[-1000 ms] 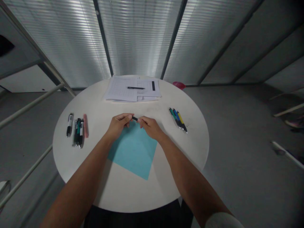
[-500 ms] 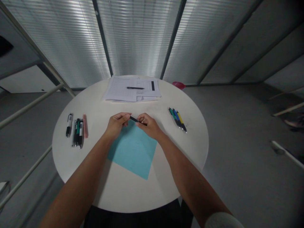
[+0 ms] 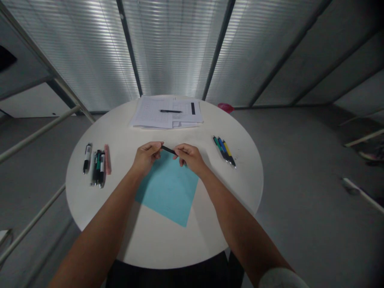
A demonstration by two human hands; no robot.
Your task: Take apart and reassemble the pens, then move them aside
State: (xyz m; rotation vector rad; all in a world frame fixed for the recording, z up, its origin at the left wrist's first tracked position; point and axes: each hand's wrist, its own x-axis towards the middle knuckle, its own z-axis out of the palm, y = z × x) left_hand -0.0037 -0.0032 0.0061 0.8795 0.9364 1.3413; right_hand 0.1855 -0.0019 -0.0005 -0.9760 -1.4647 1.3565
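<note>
A slim black pen (image 3: pixel 168 150) is held between my two hands above the far part of a light-blue sheet (image 3: pixel 168 188). My left hand (image 3: pixel 147 156) pinches the pen's left end between thumb and fingers. At its other end, the thumb and fingers of my right hand (image 3: pixel 189 157) are closed on it. Both tips of the pen are hidden by my fingers. The blue sheet lies flat and turned at an angle, partly under my left forearm.
On the round white table (image 3: pixel 168 252), several pens and markers (image 3: pixel 98 168) lie at the left beside a pink strip (image 3: pixel 108 159). Three coloured pens (image 3: pixel 224 151) rest at the right. Farther back is a paper stack (image 3: pixel 153 114) with a dark pen (image 3: pixel 171 111) on top.
My right hand has shifted its grip on the black pen; its fingers now wrap the right end, which stuck out past them before. My left hand has barely moved.
</note>
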